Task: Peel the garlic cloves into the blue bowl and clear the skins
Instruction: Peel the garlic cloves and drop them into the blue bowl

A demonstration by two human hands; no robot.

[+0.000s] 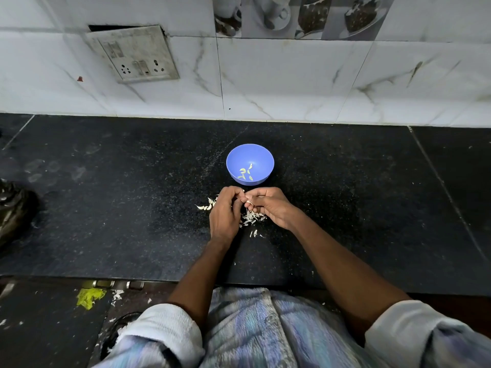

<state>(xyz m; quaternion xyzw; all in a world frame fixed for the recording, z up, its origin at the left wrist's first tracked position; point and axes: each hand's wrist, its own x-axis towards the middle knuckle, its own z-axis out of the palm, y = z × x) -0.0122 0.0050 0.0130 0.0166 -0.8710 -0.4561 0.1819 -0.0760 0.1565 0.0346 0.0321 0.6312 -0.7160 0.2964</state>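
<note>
Black stone worktop (106, 208) under a marbled tile wall, mid-peel.
The blue bowl (250, 164) sat at twelve o'clock, just beyond both hands; left hand (224, 213) and right hand (268, 205) curled their fingers together, pinching a garlic clove (246, 201), its long axis too hidden to tell, above the skins (251, 217).

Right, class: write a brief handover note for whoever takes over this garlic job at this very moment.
Hands: left hand and right hand meet over the counter, fingers curled, pinching a garlic clove between them.
Things: blue bowl just beyond the hands holds a few peeled cloves; loose skins lie under the hands, unpeeled cloves at their left.
Done: some cloves peeled.
Left: finish this clove, peel the rest, clear skins.
</note>
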